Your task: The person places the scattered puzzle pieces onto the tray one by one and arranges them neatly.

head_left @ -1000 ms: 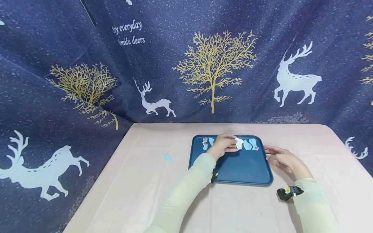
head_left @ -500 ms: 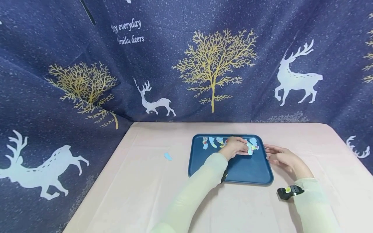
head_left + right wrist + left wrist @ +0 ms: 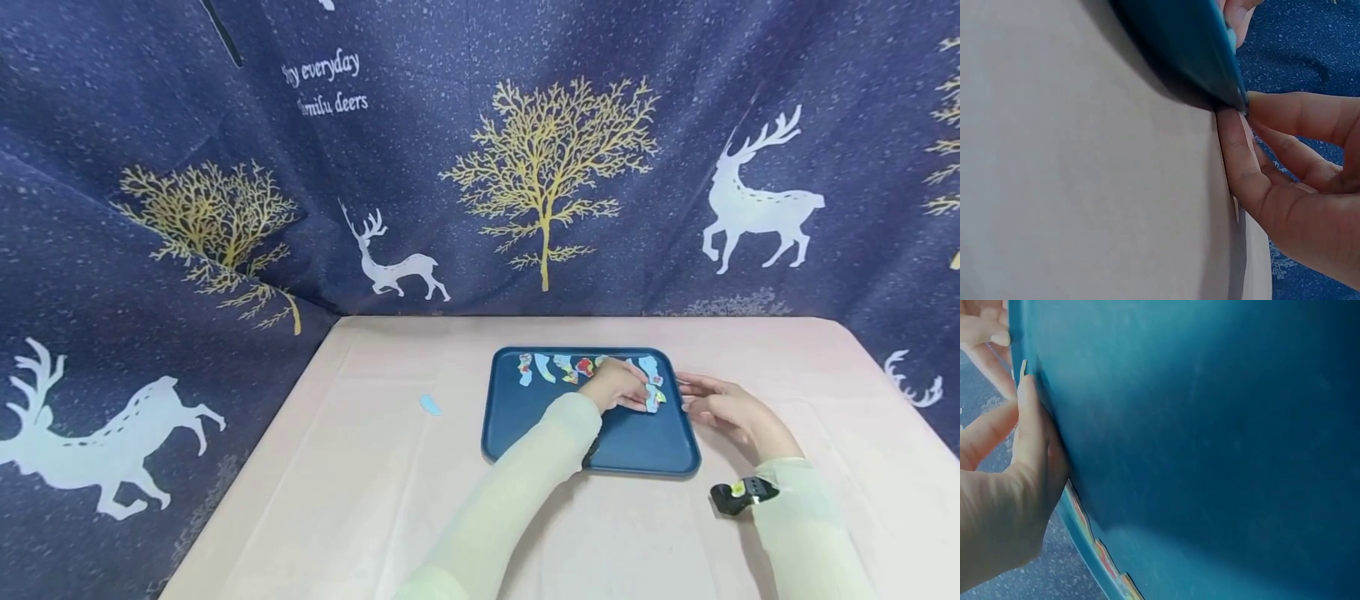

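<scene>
In the head view my left hand (image 3: 619, 384) reaches over the blue tray (image 3: 637, 450) and pinches a light-blue, irregular puzzle piece (image 3: 652, 400) with coloured print at the tray's right side. From the left wrist view, that hand (image 3: 1016, 481) shows the piece's thin edge (image 3: 1024, 369) at its fingertips. Several similar pieces (image 3: 545, 368) lie in a row along the tray's far edge, partly covered by the left hand. At the tray's right rim is my right hand (image 3: 731, 410), its thumb and fingertips holding the edge, as the right wrist view shows.
One light-blue piece (image 3: 430, 405) lies on the pink tablecloth (image 3: 360, 467), left of the tray. Behind the table hangs a dark blue curtain (image 3: 480, 167) with deer and trees. A black wrist camera (image 3: 738, 496) sits on the right wrist.
My left hand has moved right and slightly nearer along the tray with the puzzle piece, uncovering pieces on the left of the row. The right hand stays at the rim.
</scene>
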Demonstrator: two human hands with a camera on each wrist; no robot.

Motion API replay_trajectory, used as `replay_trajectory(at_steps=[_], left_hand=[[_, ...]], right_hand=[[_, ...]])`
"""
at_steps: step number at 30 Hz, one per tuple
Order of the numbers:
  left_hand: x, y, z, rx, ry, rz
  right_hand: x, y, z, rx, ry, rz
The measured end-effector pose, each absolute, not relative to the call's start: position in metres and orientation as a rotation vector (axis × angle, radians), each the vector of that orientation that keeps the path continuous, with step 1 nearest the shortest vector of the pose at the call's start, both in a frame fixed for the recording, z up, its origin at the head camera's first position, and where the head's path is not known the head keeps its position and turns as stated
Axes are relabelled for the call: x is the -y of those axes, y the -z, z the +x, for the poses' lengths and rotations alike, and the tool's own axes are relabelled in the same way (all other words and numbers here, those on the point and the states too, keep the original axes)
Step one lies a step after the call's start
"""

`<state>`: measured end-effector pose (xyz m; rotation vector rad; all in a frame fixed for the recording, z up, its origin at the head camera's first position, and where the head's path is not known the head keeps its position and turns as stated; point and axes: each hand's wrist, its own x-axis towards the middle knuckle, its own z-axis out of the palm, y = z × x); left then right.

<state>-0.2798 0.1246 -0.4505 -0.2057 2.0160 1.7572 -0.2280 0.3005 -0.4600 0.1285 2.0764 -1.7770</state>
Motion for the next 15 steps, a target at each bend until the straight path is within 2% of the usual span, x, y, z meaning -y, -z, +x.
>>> replay_trajectory(at_steps=[15], left_hand=[[-0.141, 0.443, -0.280, -2.129, -1.585, -0.310]], right_hand=[[-0.303, 0.464, -0.230, -2.123, 1.786, 0.054]])
